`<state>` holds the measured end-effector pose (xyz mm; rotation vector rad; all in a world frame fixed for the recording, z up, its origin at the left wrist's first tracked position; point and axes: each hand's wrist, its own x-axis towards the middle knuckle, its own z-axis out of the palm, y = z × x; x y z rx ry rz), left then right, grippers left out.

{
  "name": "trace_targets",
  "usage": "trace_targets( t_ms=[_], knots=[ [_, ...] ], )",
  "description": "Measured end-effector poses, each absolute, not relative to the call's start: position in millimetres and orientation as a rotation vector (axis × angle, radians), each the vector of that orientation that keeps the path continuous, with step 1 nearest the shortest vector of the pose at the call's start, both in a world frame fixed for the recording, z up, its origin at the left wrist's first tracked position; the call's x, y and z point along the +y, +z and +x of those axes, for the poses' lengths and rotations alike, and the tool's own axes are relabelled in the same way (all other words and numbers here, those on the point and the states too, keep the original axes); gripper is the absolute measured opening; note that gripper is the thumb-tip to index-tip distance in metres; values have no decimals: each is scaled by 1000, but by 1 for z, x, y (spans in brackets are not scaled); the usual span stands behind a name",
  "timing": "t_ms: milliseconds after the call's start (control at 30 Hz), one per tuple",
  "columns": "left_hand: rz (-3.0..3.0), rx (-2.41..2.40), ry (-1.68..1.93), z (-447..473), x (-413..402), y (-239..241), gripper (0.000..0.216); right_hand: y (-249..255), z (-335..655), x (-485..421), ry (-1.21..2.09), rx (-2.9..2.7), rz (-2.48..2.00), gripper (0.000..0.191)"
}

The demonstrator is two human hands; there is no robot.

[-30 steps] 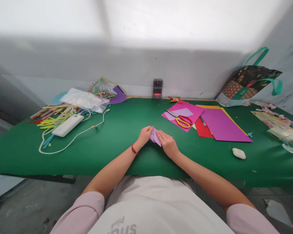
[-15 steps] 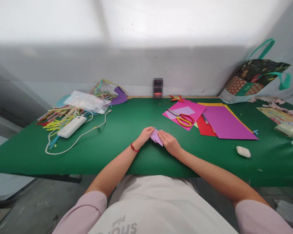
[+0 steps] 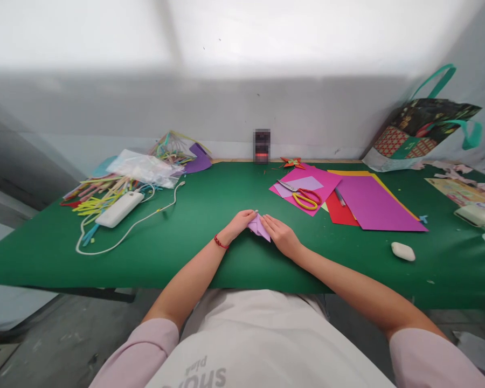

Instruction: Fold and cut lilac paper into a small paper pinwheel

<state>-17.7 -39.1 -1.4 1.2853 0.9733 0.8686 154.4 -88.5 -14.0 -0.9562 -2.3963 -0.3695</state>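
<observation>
Left hand point(image 3: 242, 222), a red braided bracelet point(image 3: 221, 242) at its wrist, pinches the left side of a small, folded, pale-lavender paper piece point(image 3: 261, 228) between thumb and fingers. Right hand point(image 3: 282, 234) grasps the same piece from the right, fingers laid over its edge; thumb hidden. The paper sits between the two hands, its pointed corner angled near and right, above the near-middle of a smooth green tabletop point(image 3: 202, 215).

Far right of the hands: scissors with red-and-yellow handles point(image 3: 306, 201) lie over a pale-lavender sheet point(image 3: 310, 183) and a bright magenta paper sheet point(image 3: 321, 182). Farther right, a large purple paper rectangle point(image 3: 382, 202) overlaps a red sheet point(image 3: 339, 211); nearer, a small white rounded case point(image 3: 403, 251).

Left: a white oblong plastic device point(image 3: 120, 209) with a looping white cable point(image 3: 125, 241), beside a heap of multicoloured strips point(image 3: 89, 203) partly under a clear plastic bag point(image 3: 143, 168).
</observation>
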Motion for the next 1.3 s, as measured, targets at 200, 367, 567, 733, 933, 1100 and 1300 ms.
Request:
trace_targets(
  t_ms=[200, 367, 567, 733, 933, 1100, 1300],
  knots=[
    [1314, 986, 874, -17, -39, 0, 39, -16, 153, -89, -385, -2357, -967, 41],
    [1407, 1053, 952, -14, -42, 6, 34, -14, 151, -91, -362, -2285, -930, 41],
    [1531, 1091, 821, -10, -47, 10, 29, -5, 148, -96, -212, -2128, -1050, 33],
    [1854, 1128, 896, -10, -50, 16, 30, -2, 145, -98, 53, -1947, -1173, 32],
    [1887, 1200, 855, -6, -51, 17, 31, -6, 149, -93, 217, -1947, -1109, 33],
    [1644, 1214, 790, -3, -51, 14, 28, -12, 154, -90, 101, -2112, -1025, 38],
    [1554, 1211, 827, -2, -50, 13, 30, -16, 158, -90, -138, -2356, -1001, 43]
  ],
)
